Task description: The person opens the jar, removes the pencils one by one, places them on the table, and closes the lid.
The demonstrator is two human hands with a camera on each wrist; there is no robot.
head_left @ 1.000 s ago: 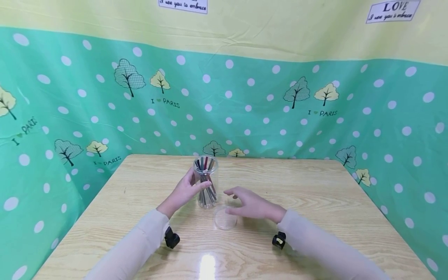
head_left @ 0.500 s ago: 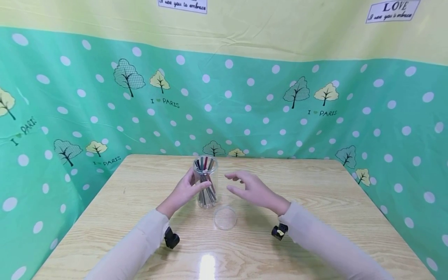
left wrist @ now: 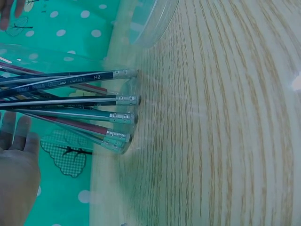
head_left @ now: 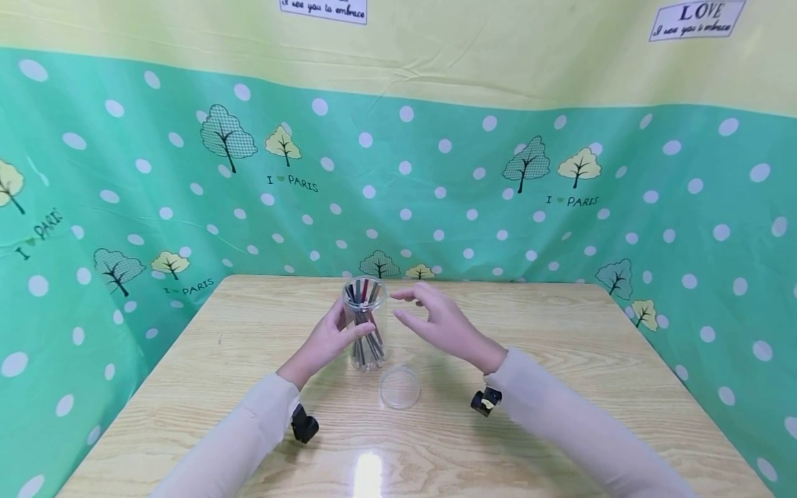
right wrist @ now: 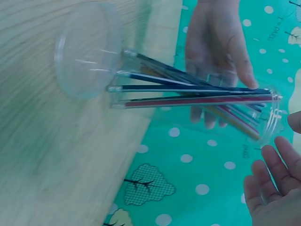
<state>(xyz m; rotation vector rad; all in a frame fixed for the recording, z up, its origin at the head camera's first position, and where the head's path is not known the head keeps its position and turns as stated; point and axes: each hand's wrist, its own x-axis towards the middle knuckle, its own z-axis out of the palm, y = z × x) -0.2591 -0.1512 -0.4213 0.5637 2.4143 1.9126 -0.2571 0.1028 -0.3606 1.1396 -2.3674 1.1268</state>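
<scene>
A clear plastic jar (head_left: 382, 319) stands upright on the table, full of several dark, green and red pencils (head_left: 368, 349). My left hand (head_left: 326, 339) grips the jar from its left side, the thumb across the front. In the left wrist view the pencils (left wrist: 70, 101) show their metal-capped ends down at the jar's bottom. My right hand (head_left: 445, 319) is held just right of the jar's mouth, fingers spread and bent slightly, with nothing in them. A round clear lid (head_left: 400, 387) lies flat on the table in front of the jar, touched by neither hand.
The wood-grain table (head_left: 529, 332) reaches back to a green, dotted curtain (head_left: 448, 187) that hangs behind and at both sides. A small black camera sits on each wrist, the left camera (head_left: 304, 424) close above the tabletop.
My right hand has risen from beside the lid, moving away from me and up to the jar's mouth. The left hand, jar and lid stay where they were.
</scene>
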